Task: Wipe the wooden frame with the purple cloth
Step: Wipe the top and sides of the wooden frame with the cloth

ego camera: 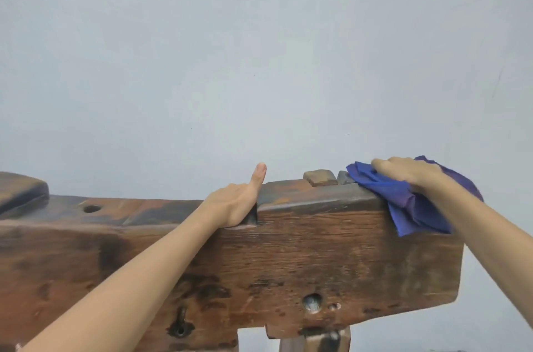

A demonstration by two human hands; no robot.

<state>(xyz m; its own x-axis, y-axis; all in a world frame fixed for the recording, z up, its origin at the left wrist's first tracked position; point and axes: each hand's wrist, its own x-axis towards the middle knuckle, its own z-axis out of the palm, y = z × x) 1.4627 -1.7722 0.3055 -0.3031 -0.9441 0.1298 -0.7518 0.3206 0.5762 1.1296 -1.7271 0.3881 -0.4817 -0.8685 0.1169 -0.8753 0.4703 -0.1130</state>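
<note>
Here the right hand [409,175] presses flat on the purple cloth [403,201] to wipe the wooden frame [317,250]; the left hand [233,204], fingers relaxed, steadies it.

The wooden frame [317,250] runs off the left edge, and its legs are cut by the bottom edge. The right hand [409,175] covers the middle of the purple cloth [409,207]. The left hand [236,201] hides its own fingers behind the top step, thumb excepted.
</note>
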